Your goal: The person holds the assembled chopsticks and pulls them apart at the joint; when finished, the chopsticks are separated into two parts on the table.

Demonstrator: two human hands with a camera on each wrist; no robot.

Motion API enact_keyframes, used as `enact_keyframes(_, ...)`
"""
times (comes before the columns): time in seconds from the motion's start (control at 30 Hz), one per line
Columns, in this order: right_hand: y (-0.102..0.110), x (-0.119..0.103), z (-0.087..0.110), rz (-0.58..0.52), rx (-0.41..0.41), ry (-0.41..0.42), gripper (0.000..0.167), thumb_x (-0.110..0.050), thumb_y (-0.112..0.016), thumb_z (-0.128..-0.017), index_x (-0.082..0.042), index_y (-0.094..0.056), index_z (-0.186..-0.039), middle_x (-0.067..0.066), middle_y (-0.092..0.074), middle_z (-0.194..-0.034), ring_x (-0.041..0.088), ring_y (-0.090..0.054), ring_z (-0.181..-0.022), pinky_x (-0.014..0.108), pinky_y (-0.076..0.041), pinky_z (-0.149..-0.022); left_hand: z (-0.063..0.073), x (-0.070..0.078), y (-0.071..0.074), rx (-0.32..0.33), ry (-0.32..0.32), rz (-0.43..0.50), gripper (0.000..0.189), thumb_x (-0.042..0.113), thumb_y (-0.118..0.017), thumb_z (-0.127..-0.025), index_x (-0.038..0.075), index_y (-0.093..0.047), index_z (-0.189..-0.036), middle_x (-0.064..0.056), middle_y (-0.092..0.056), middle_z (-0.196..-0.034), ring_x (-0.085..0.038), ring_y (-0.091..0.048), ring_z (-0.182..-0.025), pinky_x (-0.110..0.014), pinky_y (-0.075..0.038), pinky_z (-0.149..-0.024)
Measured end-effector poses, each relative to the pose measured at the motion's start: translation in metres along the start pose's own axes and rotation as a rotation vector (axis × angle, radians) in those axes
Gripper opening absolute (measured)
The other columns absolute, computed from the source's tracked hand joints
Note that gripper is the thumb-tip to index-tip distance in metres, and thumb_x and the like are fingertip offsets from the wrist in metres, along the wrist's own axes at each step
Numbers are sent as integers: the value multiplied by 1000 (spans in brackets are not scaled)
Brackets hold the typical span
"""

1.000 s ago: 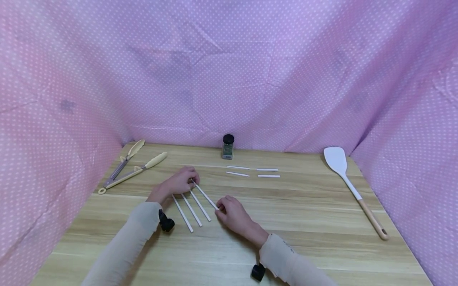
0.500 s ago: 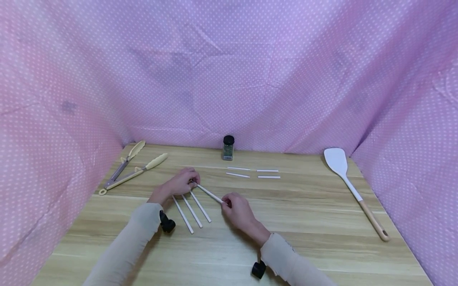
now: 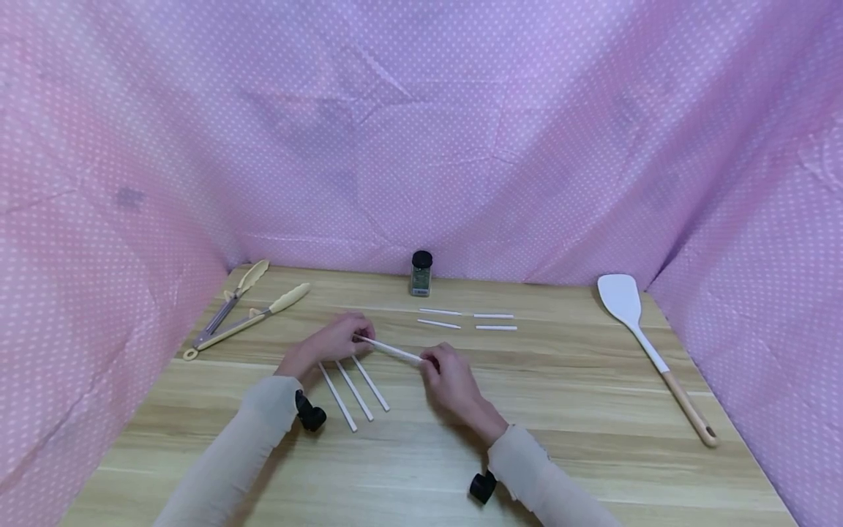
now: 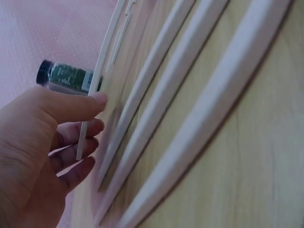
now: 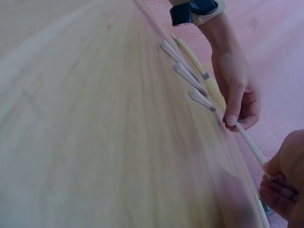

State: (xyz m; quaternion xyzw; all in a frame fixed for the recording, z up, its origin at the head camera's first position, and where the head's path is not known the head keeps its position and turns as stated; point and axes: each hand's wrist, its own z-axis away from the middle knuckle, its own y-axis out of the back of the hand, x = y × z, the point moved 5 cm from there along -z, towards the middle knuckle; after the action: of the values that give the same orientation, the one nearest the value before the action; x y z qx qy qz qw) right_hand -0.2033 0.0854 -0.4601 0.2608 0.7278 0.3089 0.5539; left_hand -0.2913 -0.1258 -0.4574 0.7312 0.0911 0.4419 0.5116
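A thin white stick [image 3: 395,351] spans the gap between my two hands, slanting down toward the right. Its left end is pinched by my left hand [image 3: 337,338], thumb on one side and curled fingers on the other; the tip sticks out past the fingers in the left wrist view. My right hand [image 3: 454,379] pinches the other end between thumb and fingers, as the right wrist view also shows. Three similar sticks lie side by side, slanted, on the table, the middle stick [image 3: 355,391] among them. Their far ends reach up close below my left hand.
Several shorter white sticks, one [image 3: 496,328] at the right, lie behind my hands. A black-capped spice jar [image 3: 421,275] stands at the back. Spread tongs [image 3: 240,322] lie at the left, a white spatula [image 3: 639,329] at the right. Pink dotted cloth [image 3: 421,146] surrounds the table.
My right hand has moved up and to the right with its end of the stick, swinging the stick from steeply slanted to nearly crosswise. The left hand has shifted slightly right.
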Motion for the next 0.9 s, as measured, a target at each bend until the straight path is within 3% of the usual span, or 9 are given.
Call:
enact_keyframes(0.23,7,7,-1,-42,-18,-33,13,-15,-59,-94,-12,-68,-103,-4,-58,-92,9,-53,-79,22,-47,-67,-7,12,-2,-22,49,3,9,21,-70,-86,18,-65,-93,6,-61,-91,-9,-56,-86,-31,-48,-82)
enact_keyframes(0.37,12,8,-2,-52,-7,-23,12,-13,-60,-93,-11,-68,-103,-4,-59,-92,9,-53,-80,23,-47,-68,-9,20,-1,-28,53,-1,7,20,-68,-88,19,-65,-93,7,-61,-92,-9,-56,-86,-31,-48,-81)
enact_keyframes(0.67,22,6,-3,-23,45,75,9,-13,-62,-92,-11,-67,-99,-3,-60,-94,10,-55,-87,27,-51,-76,-13,41,1,9,-26,-29,5,9,-65,-89,12,-62,-86,2,-59,-84,-10,-53,-78,-26,-45,-71)
enact_keyframes(0.9,20,1,-8,-28,19,96,11,-19,-64,-91,-12,-67,-100,-3,-61,-97,11,-58,-93,30,-51,-84,-19,50,-6,14,-27,-41,6,11,-66,-89,15,-62,-86,5,-58,-82,-7,-52,-76,-24,-45,-70)
